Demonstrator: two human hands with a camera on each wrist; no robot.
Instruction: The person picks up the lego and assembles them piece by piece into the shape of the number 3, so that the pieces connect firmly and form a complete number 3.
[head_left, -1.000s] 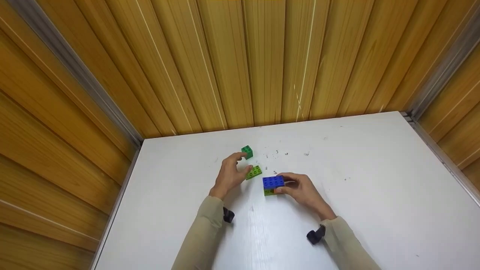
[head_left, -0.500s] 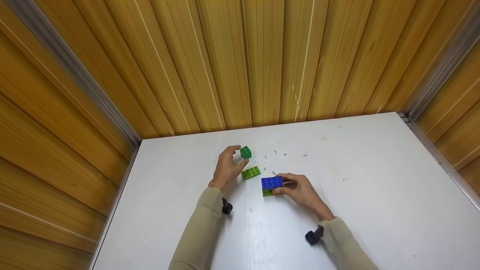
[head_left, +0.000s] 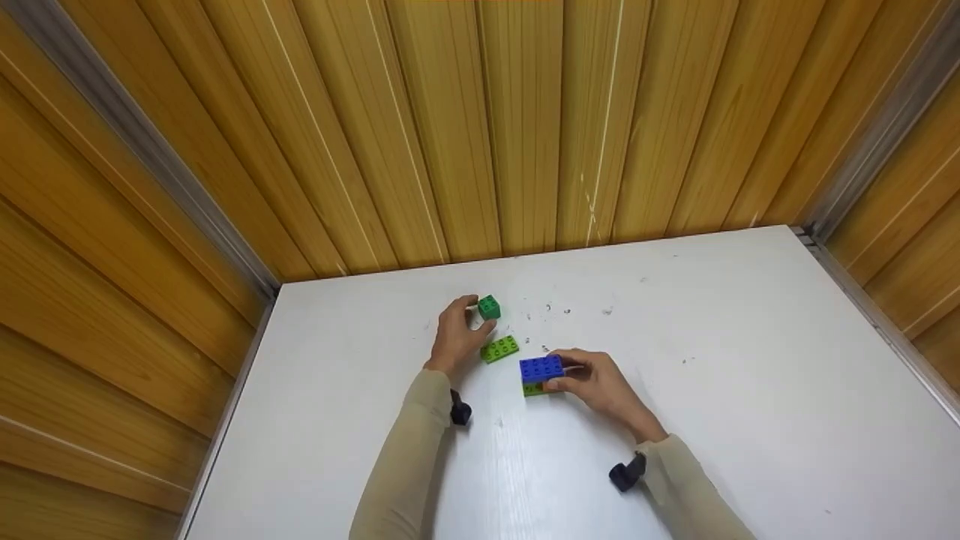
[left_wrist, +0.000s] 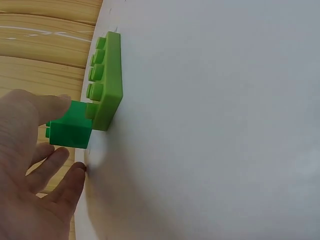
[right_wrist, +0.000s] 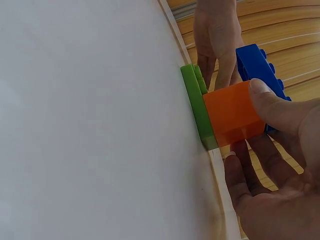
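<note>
My right hand (head_left: pixel 600 379) grips a small stack of toy building bricks by its right side. In the stack, a blue brick (head_left: pixel 541 367) lies on top of an orange brick (right_wrist: pixel 232 115), which sits on a lime-green brick (right_wrist: pixel 197 107). The thumb presses the orange brick's side in the right wrist view. My left hand (head_left: pixel 454 337) is spread beside a small dark green brick (head_left: pixel 489 307), thumb and index finger apart; touching cannot be made out. A loose lime-green brick (head_left: pixel 500 349), studs up, lies on the table just below the left thumb.
The bricks are on a white table (head_left: pixel 720 315). Yellow wood-like panels (head_left: pixel 525 135) rise at the back and on both sides. Dark scuff marks spot the tabletop beyond the right hand. Each wrist wears a black camera.
My left hand has shifted slightly left and away, uncovering more of the loose lime-green brick, and its fingers now lie beside the dark green brick. The right hand keeps holding the stack.
</note>
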